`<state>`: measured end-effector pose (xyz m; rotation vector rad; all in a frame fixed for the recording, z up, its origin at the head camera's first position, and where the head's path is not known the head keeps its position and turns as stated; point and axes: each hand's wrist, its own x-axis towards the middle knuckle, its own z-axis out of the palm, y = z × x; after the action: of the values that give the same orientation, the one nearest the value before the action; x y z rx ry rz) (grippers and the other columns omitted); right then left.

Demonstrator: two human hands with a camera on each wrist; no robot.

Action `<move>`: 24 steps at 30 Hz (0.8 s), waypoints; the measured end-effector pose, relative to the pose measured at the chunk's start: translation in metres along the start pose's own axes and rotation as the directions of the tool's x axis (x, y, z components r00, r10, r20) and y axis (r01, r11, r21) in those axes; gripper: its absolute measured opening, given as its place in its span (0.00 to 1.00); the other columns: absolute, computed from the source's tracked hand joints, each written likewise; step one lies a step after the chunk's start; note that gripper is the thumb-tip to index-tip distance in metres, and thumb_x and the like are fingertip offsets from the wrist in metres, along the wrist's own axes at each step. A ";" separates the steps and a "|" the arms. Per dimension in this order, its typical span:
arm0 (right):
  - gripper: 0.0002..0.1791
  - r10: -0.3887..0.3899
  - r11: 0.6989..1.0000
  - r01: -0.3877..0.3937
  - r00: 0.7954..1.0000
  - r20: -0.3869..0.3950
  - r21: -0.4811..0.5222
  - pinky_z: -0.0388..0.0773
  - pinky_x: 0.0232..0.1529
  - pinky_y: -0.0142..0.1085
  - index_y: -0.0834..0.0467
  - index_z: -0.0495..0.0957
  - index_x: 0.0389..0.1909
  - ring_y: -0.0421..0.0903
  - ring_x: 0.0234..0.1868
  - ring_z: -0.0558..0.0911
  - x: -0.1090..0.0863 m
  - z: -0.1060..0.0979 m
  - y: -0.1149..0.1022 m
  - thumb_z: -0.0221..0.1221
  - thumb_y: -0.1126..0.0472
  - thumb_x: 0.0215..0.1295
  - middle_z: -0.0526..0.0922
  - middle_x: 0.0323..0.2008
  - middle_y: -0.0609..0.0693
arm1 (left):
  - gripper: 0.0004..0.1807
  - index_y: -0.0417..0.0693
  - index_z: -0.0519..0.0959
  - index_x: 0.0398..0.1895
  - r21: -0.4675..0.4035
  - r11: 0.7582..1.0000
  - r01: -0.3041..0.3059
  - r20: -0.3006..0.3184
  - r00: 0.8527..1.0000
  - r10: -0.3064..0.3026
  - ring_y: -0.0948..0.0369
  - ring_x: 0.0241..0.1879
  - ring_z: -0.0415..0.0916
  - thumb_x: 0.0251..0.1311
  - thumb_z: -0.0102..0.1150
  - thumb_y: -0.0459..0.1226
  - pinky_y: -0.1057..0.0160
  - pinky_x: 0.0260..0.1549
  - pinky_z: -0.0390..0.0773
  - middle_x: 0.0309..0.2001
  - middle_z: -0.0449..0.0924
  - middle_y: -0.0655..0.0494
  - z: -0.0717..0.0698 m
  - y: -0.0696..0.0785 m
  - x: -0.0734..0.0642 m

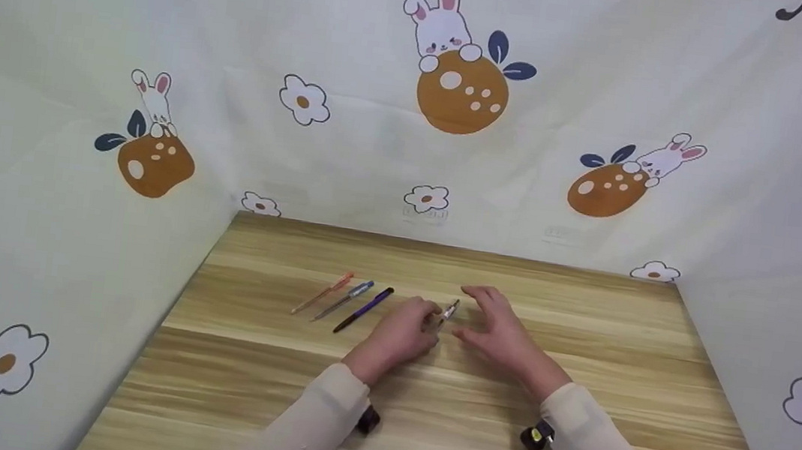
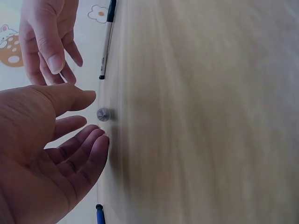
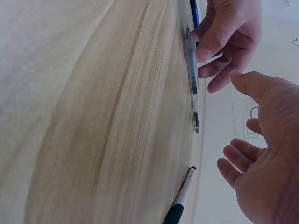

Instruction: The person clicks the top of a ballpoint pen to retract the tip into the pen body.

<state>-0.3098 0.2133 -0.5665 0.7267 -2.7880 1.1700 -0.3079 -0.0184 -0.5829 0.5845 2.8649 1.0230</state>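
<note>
A clear pen (image 1: 449, 310) with a white section lies on the wooden table between the two hands. Beside it is my left hand (image 1: 402, 332), its relaxed fingers and thumb spread around the near end. From the left wrist view, the pen's tip (image 2: 103, 114) sits in the gap between thumb and fingers. My right hand (image 1: 505, 335) is on the other side, thumb and fingers apart, holding nothing. A white pen with a black grip (image 3: 184, 191) rests near the right hand in the right wrist view; in the head view that hand hides it.
Left of the hands, an orange pen (image 1: 322, 294), a grey-blue pen (image 1: 343, 301) and a purple-and-black pen (image 1: 363, 311) lie slanted side by side. Cloth walls (image 1: 347, 166) printed with rabbits and flowers enclose the table (image 1: 225, 378) at the back and sides.
</note>
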 end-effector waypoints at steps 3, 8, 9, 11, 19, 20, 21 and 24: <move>0.42 -0.006 1.000 0.006 1.000 -0.003 0.001 0.66 0.78 0.58 0.62 0.71 0.79 0.62 0.77 0.70 -0.001 -0.001 -0.001 0.77 0.61 0.68 0.72 0.74 0.61 | 0.24 0.42 0.85 0.63 0.022 1.000 0.004 -0.006 1.000 -0.004 0.58 0.46 0.80 0.62 0.74 0.32 0.54 0.50 0.84 0.49 0.84 0.51 0.002 0.002 0.000; 0.42 -0.002 1.000 0.002 1.000 -0.004 -0.001 0.66 0.79 0.58 0.63 0.70 0.79 0.62 0.77 0.69 -0.002 -0.001 -0.001 0.77 0.62 0.68 0.72 0.74 0.62 | 0.22 0.43 0.87 0.60 0.049 0.999 0.011 -0.019 1.000 -0.011 0.58 0.46 0.81 0.62 0.73 0.31 0.54 0.50 0.84 0.49 0.84 0.52 0.006 0.004 0.001; 0.42 -0.002 1.000 0.002 1.000 -0.007 0.002 0.66 0.79 0.58 0.63 0.71 0.79 0.62 0.77 0.69 -0.003 -0.001 -0.001 0.77 0.62 0.68 0.72 0.74 0.62 | 0.21 0.43 0.87 0.59 0.052 0.999 0.013 -0.021 1.000 -0.012 0.58 0.46 0.81 0.62 0.73 0.31 0.54 0.50 0.84 0.49 0.84 0.52 0.006 0.005 0.001; 0.41 -0.008 1.000 0.008 1.000 -0.011 0.002 0.66 0.78 0.59 0.63 0.71 0.79 0.63 0.77 0.70 -0.004 -0.001 -0.001 0.77 0.62 0.68 0.72 0.74 0.62 | 0.19 0.43 0.88 0.57 0.064 0.998 0.009 -0.031 1.000 -0.008 0.57 0.45 0.81 0.61 0.74 0.30 0.54 0.50 0.84 0.47 0.85 0.52 0.007 0.006 0.002; 0.42 -0.011 1.000 0.011 1.000 -0.002 0.008 0.66 0.79 0.59 0.63 0.70 0.79 0.63 0.77 0.69 -0.005 -0.003 -0.001 0.77 0.60 0.68 0.72 0.74 0.62 | 0.16 0.43 0.89 0.53 0.109 0.994 0.004 -0.038 0.999 0.000 0.56 0.45 0.82 0.61 0.75 0.29 0.52 0.50 0.84 0.44 0.83 0.53 0.009 0.008 0.004; 0.42 -0.010 1.000 0.010 1.000 -0.002 0.007 0.65 0.79 0.59 0.63 0.70 0.80 0.63 0.77 0.69 -0.005 -0.003 -0.001 0.77 0.60 0.68 0.71 0.74 0.62 | 0.16 0.43 0.89 0.53 0.110 0.994 0.007 -0.037 0.999 -0.003 0.56 0.45 0.82 0.61 0.75 0.28 0.53 0.50 0.84 0.44 0.83 0.53 0.009 0.008 0.004; 0.42 -0.011 1.000 0.011 1.000 -0.004 0.006 0.65 0.79 0.60 0.63 0.70 0.79 0.64 0.77 0.69 -0.005 -0.003 -0.001 0.77 0.60 0.68 0.71 0.74 0.63 | 0.17 0.43 0.89 0.54 0.105 0.994 0.011 -0.035 0.999 -0.008 0.56 0.46 0.81 0.61 0.74 0.28 0.52 0.51 0.84 0.44 0.83 0.53 0.009 0.008 0.004; 0.42 -0.015 1.000 0.015 1.000 -0.005 0.004 0.65 0.79 0.61 0.63 0.71 0.79 0.64 0.77 0.69 -0.005 -0.003 -0.001 0.77 0.60 0.68 0.71 0.74 0.63 | 0.17 0.44 0.90 0.54 0.105 0.994 0.011 -0.035 0.999 -0.007 0.56 0.45 0.81 0.61 0.74 0.27 0.52 0.50 0.84 0.44 0.84 0.53 0.009 0.008 0.005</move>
<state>-0.3052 0.2170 -0.5652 0.7426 -2.7719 1.1736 -0.3081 -0.0054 -0.5850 0.5648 2.9635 0.8943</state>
